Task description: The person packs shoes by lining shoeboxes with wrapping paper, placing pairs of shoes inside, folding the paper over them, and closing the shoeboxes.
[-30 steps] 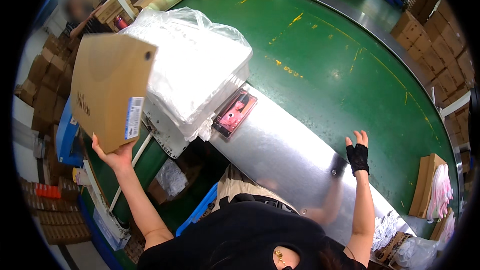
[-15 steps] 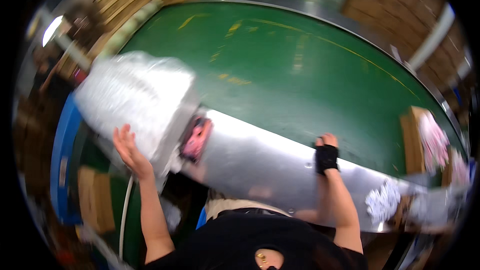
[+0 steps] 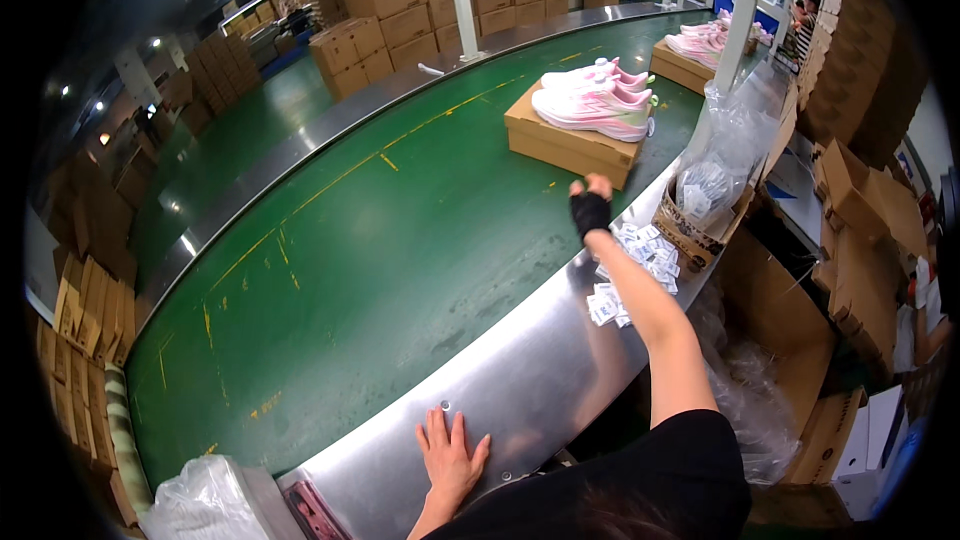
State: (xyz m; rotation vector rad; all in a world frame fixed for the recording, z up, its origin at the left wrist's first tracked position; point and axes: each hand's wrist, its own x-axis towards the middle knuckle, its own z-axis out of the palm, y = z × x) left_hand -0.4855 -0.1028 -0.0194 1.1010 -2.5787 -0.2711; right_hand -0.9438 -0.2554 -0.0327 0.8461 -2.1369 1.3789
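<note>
The view has swung right since a moment ago, and the right hand [image 3: 590, 208] now stretches, fingers narrow, to the near corner of the cardboard box [image 3: 570, 140] carrying pink shoes [image 3: 592, 105] on the green belt [image 3: 380, 240]. The left hand [image 3: 450, 455] lies spread flat on the steel rim [image 3: 540, 370]; small packets [image 3: 635, 265] lie beside.

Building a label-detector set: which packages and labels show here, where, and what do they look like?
Shoe box: brown cardboard, on green belt ahead of right hand, pink-white shoes on top.
Small tags: white slips, scattered on steel rim.
Clear bag: in open carton, far right.
Left hand: flat on steel rim.
</note>
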